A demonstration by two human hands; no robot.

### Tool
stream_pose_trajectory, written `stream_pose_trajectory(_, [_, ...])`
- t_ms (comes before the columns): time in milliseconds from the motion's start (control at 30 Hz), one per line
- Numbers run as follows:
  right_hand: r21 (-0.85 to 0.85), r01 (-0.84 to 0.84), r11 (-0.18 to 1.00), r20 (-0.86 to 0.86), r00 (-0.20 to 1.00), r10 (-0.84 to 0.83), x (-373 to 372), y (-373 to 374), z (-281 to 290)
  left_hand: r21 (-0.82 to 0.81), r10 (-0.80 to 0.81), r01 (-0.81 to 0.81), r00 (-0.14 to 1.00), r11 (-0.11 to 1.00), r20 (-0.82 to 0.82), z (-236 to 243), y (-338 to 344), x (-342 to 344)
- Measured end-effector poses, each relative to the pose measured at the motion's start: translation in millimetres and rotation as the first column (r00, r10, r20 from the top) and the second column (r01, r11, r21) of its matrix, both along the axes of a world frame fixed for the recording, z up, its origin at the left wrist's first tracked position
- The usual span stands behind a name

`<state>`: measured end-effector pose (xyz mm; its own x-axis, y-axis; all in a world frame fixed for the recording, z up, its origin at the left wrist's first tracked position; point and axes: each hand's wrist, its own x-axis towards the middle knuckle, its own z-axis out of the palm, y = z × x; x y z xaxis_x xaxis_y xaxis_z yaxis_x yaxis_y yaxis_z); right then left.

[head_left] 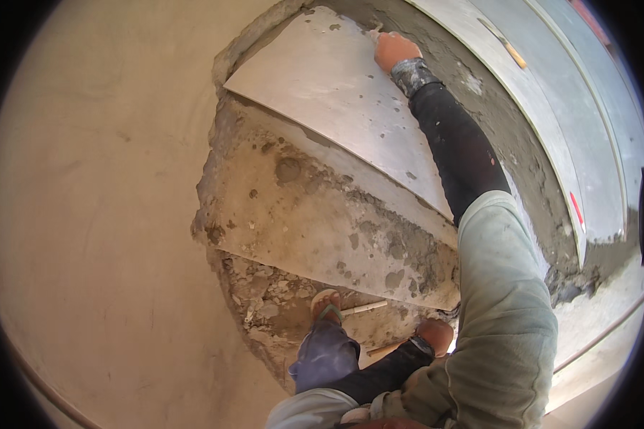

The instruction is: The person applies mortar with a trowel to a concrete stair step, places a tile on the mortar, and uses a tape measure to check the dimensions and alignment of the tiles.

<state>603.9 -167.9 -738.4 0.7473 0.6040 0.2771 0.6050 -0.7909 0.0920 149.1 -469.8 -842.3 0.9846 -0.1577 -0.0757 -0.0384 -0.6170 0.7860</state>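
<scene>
My right hand [397, 51] reaches to the far end of a pale, mortar-spotted tile slab [336, 100] on a winder stair tread. Its fingers are bent over something small and pale, too unclear to name, beside wet grey mortar [472, 82]. My left hand [433, 334] is low, at the edge of a dirty bare step [300, 200], its fingers curled and partly hidden. A wooden handle [383, 349] lies beside it, partly behind my arm; whether I grip it is unclear.
A curved plaster wall [93, 200] borders the left. Tiled steps [551, 114] rise at right, bearing a wooden-handled tool [514, 54] and a red object [577, 211]. My sandalled foot [325, 304] stands on rubble beside a pale stick [365, 307].
</scene>
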Motion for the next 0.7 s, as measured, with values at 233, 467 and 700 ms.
stream_pose_trajectory(233, [0.032,0.093,0.995,-0.04,0.995,-0.091,36.0,37.6,30.2,0.036,-0.095,0.101,0.984,0.994,-0.15,5.4,13.7,24.3])
stream_pose_trajectory(467, [0.118,0.037,0.992,0.039,0.998,-0.042,-11.8,6.8,44.8,0.048,-0.085,0.095,0.98,0.994,-0.178,5.0,33.4,37.2])
stream_pose_trajectory(700, [0.114,-0.127,0.985,0.01,0.992,0.126,22.9,31.1,4.3,-0.08,-0.072,0.062,0.989,0.995,-0.131,-2.3,30.5,39.5])
